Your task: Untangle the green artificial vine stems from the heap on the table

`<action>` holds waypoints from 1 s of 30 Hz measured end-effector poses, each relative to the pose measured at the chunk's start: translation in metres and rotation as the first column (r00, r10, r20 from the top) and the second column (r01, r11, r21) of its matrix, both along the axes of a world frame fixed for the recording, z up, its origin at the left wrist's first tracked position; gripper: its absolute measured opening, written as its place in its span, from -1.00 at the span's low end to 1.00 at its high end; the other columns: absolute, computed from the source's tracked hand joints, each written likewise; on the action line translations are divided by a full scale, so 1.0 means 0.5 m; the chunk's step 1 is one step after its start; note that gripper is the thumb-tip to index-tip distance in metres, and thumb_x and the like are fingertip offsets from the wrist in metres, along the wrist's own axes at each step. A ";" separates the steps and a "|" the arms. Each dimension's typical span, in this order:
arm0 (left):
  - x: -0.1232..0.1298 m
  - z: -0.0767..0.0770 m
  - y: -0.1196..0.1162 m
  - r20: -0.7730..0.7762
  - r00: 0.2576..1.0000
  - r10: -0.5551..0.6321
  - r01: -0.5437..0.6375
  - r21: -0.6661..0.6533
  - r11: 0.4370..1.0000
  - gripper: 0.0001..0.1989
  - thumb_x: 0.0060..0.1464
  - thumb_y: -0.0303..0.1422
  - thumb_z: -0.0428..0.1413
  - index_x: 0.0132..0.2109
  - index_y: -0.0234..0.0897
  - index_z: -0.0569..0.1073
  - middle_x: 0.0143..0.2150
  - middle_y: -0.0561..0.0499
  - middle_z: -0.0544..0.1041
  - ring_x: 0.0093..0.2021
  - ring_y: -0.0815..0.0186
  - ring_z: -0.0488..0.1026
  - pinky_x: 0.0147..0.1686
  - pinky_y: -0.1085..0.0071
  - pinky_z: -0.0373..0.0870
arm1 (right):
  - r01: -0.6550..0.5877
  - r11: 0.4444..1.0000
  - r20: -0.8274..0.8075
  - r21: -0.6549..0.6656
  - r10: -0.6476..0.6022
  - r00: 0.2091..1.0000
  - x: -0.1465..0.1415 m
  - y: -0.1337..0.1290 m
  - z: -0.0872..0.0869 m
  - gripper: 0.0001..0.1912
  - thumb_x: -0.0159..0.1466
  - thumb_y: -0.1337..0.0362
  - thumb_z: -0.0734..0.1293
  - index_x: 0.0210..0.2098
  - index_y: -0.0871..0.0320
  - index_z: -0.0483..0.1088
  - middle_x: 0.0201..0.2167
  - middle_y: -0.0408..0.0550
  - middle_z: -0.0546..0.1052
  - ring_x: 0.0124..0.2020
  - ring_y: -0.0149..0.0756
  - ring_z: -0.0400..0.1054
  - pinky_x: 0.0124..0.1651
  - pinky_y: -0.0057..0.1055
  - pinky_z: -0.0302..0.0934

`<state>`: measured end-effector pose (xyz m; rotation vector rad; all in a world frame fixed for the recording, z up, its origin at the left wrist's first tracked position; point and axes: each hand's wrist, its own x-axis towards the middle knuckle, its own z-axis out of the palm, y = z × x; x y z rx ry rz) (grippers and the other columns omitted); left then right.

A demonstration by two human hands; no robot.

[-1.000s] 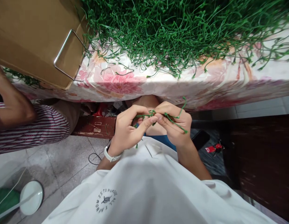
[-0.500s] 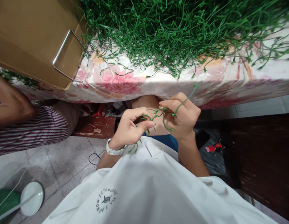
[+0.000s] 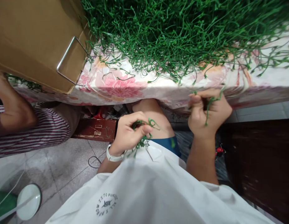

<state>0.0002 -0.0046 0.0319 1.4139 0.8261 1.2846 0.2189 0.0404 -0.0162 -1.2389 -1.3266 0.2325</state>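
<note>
My left hand [image 3: 132, 132] is closed around several thin green plastic stems [image 3: 144, 141], whose forked ends stick out past the thumb and below the palm. Off to the right, just in front of the table edge, my right hand [image 3: 210, 112] pinches a green plastic stem [image 3: 212, 101] that lies across its fingers and curls down. Motion blurs this hand a little. A big heap of the same green stems [image 3: 172, 34] covers the table beyond both hands.
A flowered tablecloth [image 3: 121, 85] covers the table. At the left stands a cardboard box [image 3: 37, 46] with a metal wire frame [image 3: 65, 59] at its corner. Another person's arm [image 3: 16, 102] is at the far left. A dark wooden piece [image 3: 263, 155] stands at the right.
My right hand has moved away to the right from my left hand, carrying a stem. The left hand stays in nearly the same place with its stems.
</note>
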 end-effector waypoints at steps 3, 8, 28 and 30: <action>-0.002 -0.006 0.020 -0.057 0.998 0.036 -0.038 -0.036 0.999 -0.73 0.17 -0.19 0.35 -0.38 -0.27 0.58 -0.46 0.04 0.49 -0.44 0.42 0.37 -0.43 0.46 0.23 | -0.389 0.910 -0.357 -0.145 0.319 0.878 -0.041 -0.044 0.017 -0.72 0.45 0.04 0.30 -0.16 0.08 0.55 -0.45 -0.14 0.39 -0.49 -0.36 0.28 -0.43 -0.36 0.15; 0.008 -0.005 0.025 -0.103 0.994 0.031 -0.033 -0.014 0.999 -0.84 0.17 -0.27 0.35 -0.33 -0.25 0.62 -0.41 0.04 0.53 -0.41 0.42 0.39 -0.38 0.47 0.27 | -0.710 0.693 -0.620 -0.127 0.503 0.602 -0.101 -0.072 0.032 -0.65 0.48 0.03 0.25 -0.28 0.10 0.49 -0.43 -0.11 0.36 -0.47 -0.37 0.21 -0.41 -0.36 0.11; -0.020 0.015 0.006 -0.477 0.870 -0.127 0.124 -0.039 0.992 -0.75 0.39 -0.25 0.08 -0.25 -0.28 0.46 -0.39 0.09 0.43 -0.42 0.42 0.28 -0.36 0.45 0.22 | -0.642 0.751 -0.063 -0.157 0.641 0.765 -0.099 -0.074 0.040 -0.81 0.48 0.34 0.24 -0.08 0.08 0.51 -0.26 -0.09 0.59 -0.27 -0.34 0.48 -0.20 -0.42 0.30; -0.022 0.011 0.006 -0.461 0.875 -0.149 0.136 -0.062 0.989 -0.75 0.40 -0.23 0.07 -0.22 -0.28 0.47 -0.35 0.06 0.46 -0.36 0.39 0.34 -0.30 0.44 0.26 | -0.661 0.738 -0.018 -0.133 0.666 0.746 -0.098 -0.075 0.035 -0.78 0.46 0.38 0.25 -0.02 0.07 0.51 -0.22 -0.06 0.61 -0.26 -0.33 0.48 -0.20 -0.41 0.31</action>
